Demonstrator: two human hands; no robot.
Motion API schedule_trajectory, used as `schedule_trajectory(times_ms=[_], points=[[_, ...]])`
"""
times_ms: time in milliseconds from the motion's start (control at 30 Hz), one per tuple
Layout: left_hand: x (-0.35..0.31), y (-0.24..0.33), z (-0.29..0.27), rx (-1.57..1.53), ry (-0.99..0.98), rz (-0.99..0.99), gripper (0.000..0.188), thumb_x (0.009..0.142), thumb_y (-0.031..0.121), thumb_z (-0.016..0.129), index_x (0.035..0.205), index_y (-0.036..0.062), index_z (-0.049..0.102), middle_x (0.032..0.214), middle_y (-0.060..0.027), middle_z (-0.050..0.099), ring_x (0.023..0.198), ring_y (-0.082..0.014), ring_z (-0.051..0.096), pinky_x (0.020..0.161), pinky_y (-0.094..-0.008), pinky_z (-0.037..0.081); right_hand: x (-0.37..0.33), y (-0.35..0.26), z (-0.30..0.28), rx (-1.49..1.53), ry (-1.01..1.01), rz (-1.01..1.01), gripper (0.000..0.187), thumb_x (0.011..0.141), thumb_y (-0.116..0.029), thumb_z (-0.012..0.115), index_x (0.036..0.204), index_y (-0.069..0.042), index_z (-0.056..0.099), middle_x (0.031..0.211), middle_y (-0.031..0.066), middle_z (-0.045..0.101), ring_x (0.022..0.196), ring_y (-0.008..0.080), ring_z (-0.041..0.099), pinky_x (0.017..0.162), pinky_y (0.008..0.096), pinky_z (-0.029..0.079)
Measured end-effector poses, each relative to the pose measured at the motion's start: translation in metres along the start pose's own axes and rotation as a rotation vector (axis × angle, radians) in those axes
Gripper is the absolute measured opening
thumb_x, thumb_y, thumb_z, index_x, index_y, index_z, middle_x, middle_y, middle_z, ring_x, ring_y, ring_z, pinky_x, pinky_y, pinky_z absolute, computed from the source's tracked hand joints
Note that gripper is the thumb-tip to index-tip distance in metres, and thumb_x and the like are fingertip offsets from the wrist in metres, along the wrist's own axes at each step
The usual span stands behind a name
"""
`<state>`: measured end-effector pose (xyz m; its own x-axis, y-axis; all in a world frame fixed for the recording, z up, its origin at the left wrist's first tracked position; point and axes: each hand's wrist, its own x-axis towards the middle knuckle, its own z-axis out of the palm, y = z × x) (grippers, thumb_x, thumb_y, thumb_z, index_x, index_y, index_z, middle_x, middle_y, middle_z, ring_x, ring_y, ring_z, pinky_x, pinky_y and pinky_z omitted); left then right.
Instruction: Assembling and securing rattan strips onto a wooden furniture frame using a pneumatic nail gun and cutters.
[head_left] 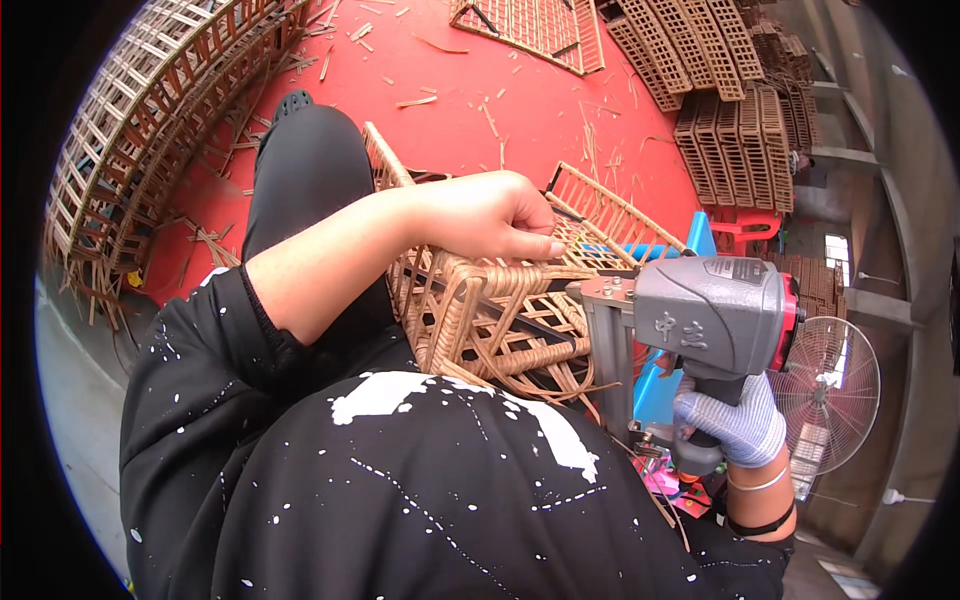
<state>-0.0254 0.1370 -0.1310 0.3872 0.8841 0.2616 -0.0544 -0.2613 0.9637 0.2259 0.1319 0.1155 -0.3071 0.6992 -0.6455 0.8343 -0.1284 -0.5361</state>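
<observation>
Red floor (550, 115), one fan (850, 400), one chunky grey power tool (710, 315) gripped in my gloved right hand (745, 422), left hand (495, 222) curled over one wicker frame (447, 312), can't tell if gripping lol

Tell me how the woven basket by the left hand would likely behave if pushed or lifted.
The woven basket probably keeps its shape when pushed, judging by its thickly wrapped edges and dark bars. Its open lattice suggests it is fairly light for its size. Its squared corner makes rolling unlikely.
</observation>
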Motion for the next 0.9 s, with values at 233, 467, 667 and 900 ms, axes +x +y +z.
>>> schedule_trajectory(times_ms=[233, 467, 667, 900], points=[[0.005, 0.005, 0.0, 0.12, -0.005, 0.017, 0.047, 0.098, 0.026, 0.064, 0.064, -0.0013, 0.046, 0.058, -0.0059, 0.039, 0.057, -0.016, 0.037, 0.055, -0.0351, 0.036, -0.011, 0.069, -0.032, 0.255, 0.251, -0.177, 0.054, 0.078, -0.021, 0.074, 0.118, 0.01, 0.054, 0.068, 0.0104, 0.059, 0.051, 0.015, 0.055, 0.048, 0.0283, 0.045], [0.004, 0.005, 0.007, 0.025, 0.078, -0.076, 0.041, 0.097, 0.017, 0.066, 0.063, 0.0003, 0.051, 0.056, 0.0025, 0.039, 0.056, -0.0072, 0.037, 0.052, -0.0311, 0.033, -0.023, 0.22, -0.101, 0.733, 0.505, -0.092, 0.037, 0.095, -0.024, 0.062, 0.121, 0.002, 0.058, 0.063, 0.003, 0.051, 0.055, 0.0155, 0.053, 0.056, 0.0325, 0.047], [-0.004, -0.005, -0.005, -0.052, 0.083, -0.266, 0.04, 0.097, 0.011, 0.062, 0.06, 0.0045, 0.05, 0.057, 0.0039, 0.048, 0.054, -0.0048, 0.041, 0.05, -0.0264, 0.033, -0.031, 0.394, -0.133, 1.238, 0.674, -0.039, 0.036, 0.096, -0.029, 0.064, 0.12, -0.003, 0.059, 0.062, 0.0007, 0.052, 0.055, 0.0155, 0.051, 0.057, 0.0345, 0.046], [-0.013, 0.0, -0.01, -0.107, 0.124, -0.344, 0.035, 0.096, 0.014, 0.063, 0.064, 0.0052, 0.055, 0.059, 0.0034, 0.055, 0.053, -0.0052, 0.046, 0.048, -0.0257, 0.033, 0.003, 0.564, -0.153, 1.524, 0.71, -0.076, 0.04, 0.097, -0.029, 0.063, 0.124, 0.001, 0.057, 0.064, -0.0005, 0.051, 0.059, 0.0135, 0.05, 0.061, 0.0325, 0.045]])
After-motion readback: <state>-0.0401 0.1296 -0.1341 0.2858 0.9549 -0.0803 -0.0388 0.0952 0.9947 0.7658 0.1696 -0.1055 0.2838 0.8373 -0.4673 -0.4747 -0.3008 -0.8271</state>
